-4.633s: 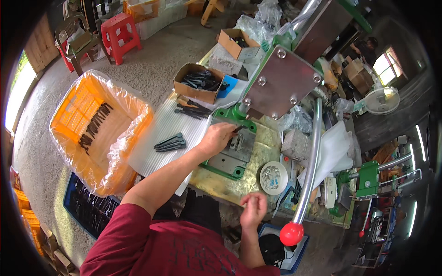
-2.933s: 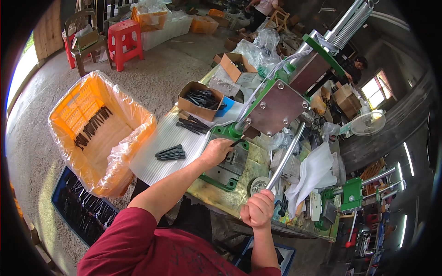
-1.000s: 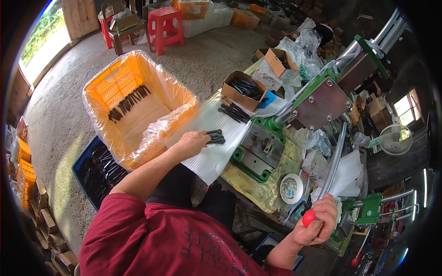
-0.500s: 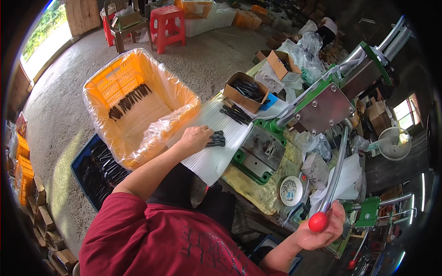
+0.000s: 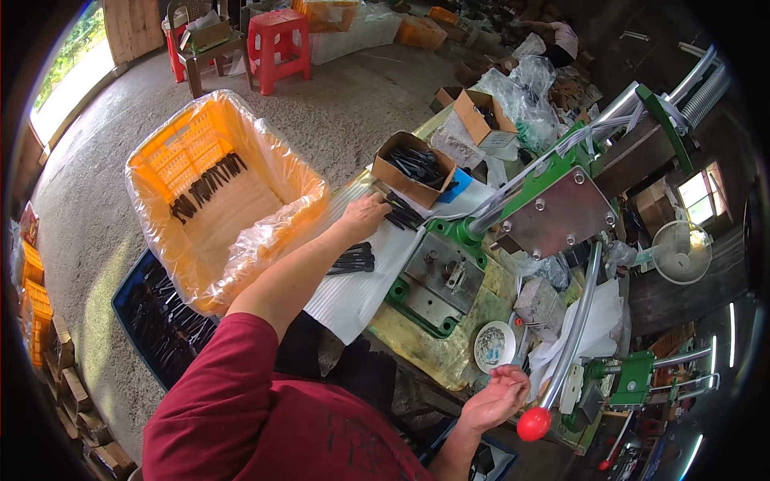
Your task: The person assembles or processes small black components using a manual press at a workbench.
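Note:
My left hand (image 5: 365, 216) reaches over a white ribbed foam sheet (image 5: 353, 298), fingers bent down at a group of slim black pieces (image 5: 403, 212). The fingertips are partly hidden, so what they pinch does not show. Nearer me on the sheet lies a second row of black pieces (image 5: 353, 258). My right hand (image 5: 496, 398) hangs loosely curled and holds nothing, just left of the red ball knob (image 5: 533, 423) on a steel lever (image 5: 576, 341). That lever belongs to a green hand press (image 5: 553, 204), whose metal bed (image 5: 443, 271) stands right of the sheet.
A plastic-lined yellow crate (image 5: 309, 207) with rows of black pieces stands left. Below it is a blue bin (image 5: 128, 309) of black pieces. A cardboard box (image 5: 395, 186) of black parts sits beyond my left hand. A white bowl (image 5: 487, 362) lies near the press. Far off, a person (image 5: 561, 40) bends down.
My left hand has moved from the nearer row of black pieces to the farther group. My right hand has let go of the red knob and shifted left. The view has turned slightly.

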`<state>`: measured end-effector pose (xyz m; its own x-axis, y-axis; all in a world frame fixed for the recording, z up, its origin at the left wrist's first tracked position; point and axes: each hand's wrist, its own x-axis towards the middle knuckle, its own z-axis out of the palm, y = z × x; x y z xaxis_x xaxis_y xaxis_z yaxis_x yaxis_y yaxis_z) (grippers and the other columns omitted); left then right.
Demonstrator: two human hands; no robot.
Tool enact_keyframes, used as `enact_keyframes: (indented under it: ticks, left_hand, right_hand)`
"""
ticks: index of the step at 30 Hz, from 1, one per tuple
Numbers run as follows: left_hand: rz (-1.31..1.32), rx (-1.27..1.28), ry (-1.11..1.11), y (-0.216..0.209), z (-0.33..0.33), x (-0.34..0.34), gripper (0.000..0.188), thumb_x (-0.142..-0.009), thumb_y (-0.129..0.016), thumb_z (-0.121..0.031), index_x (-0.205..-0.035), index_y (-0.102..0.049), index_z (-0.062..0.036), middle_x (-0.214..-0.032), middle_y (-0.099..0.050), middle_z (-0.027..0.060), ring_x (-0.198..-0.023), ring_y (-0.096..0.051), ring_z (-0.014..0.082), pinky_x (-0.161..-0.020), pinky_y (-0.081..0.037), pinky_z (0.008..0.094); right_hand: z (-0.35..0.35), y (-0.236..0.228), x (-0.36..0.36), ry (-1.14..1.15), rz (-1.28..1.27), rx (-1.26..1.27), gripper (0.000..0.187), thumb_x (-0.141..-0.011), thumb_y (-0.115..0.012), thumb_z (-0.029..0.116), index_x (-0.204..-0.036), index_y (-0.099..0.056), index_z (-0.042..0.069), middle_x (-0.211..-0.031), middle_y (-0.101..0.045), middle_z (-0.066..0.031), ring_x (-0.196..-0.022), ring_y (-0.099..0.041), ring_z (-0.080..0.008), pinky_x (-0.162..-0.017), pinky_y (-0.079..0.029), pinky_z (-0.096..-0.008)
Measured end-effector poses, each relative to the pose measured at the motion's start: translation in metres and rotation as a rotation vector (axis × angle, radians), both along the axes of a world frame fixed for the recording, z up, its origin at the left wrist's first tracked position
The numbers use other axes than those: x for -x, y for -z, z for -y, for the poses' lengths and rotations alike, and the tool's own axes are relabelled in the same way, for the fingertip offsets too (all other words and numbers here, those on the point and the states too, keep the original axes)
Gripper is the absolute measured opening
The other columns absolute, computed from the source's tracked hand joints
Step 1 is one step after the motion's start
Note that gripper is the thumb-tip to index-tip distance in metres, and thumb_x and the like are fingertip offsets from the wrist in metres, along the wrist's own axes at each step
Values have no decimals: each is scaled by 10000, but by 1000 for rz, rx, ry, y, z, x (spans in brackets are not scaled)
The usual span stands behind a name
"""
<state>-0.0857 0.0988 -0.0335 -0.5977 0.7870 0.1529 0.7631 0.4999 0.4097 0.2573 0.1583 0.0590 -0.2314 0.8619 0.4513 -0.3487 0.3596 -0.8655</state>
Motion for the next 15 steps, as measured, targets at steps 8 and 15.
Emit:
enact_keyframes:
  ticks: [8,15]
  left_hand:
    - [-99,-45,21,5,9,1,124,-724,-526,-88,-847,-535,-79,-967,-462,55,-994,-417,232,-753,-384,359]
    - [31,-109,229,-41,44,-51,117,-753,-505,-86,-864,-499,-48,-846,-514,94,-857,-497,253,-726,-381,373]
  right_hand:
    - [7,21,9,-116,-4,149,128,-802,-385,109,-831,-452,3,-789,-483,-117,-720,-445,-172,-673,-362,-284]
    - [17,41,21,-237,396,-63,74,-790,-470,25,-841,-500,-20,-828,-505,-88,-735,-475,-160,-662,-376,-238]
